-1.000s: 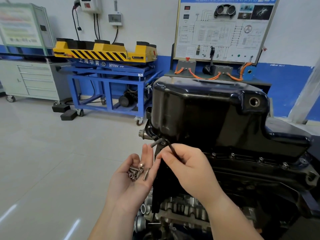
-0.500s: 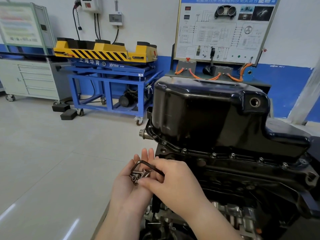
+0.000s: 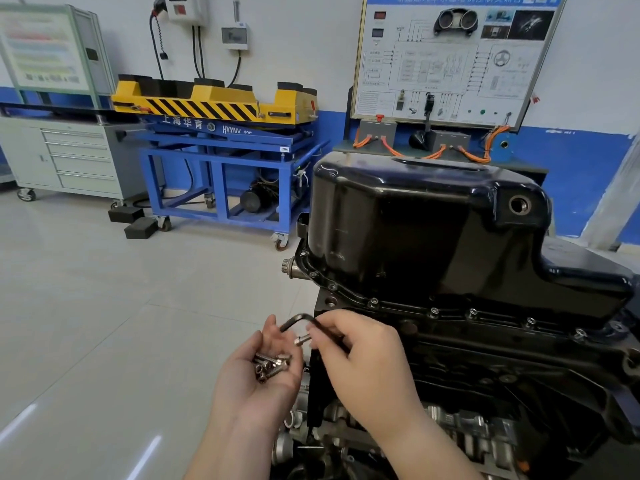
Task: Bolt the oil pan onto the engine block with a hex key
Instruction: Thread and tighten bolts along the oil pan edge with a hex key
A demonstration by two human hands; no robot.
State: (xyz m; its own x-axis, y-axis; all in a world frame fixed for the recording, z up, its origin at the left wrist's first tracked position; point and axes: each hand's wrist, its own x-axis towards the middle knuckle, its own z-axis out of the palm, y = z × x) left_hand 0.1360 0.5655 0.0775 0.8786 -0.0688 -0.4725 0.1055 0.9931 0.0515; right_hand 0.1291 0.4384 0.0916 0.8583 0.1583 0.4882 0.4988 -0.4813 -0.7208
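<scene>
The oil pan [image 3: 415, 230] is seated on top of the engine block [image 3: 485, 375], to the right of both hands. Flange bolts [image 3: 434, 310] are seen along its near rim. An open round hole [image 3: 519, 204] is seen in the pan's upper right corner.

The left hand [image 3: 258, 379] is held palm up and loosely cupped, and a small heap of bolts [image 3: 272, 366] is carried in it. The right hand [image 3: 360, 362] is kept just beside it, against the block's near corner. A single bolt [image 3: 302, 340] is pinched at its fingertips, above the heap. The hex key [image 3: 298, 319] is gripped in the same hand, with its bent end pointing over the left fingers.

Behind, a drawer cabinet [image 3: 79, 157] is seen with all drawers shut, and a yellow striped block [image 3: 214, 102] is carried on a blue cart [image 3: 221, 161].
</scene>
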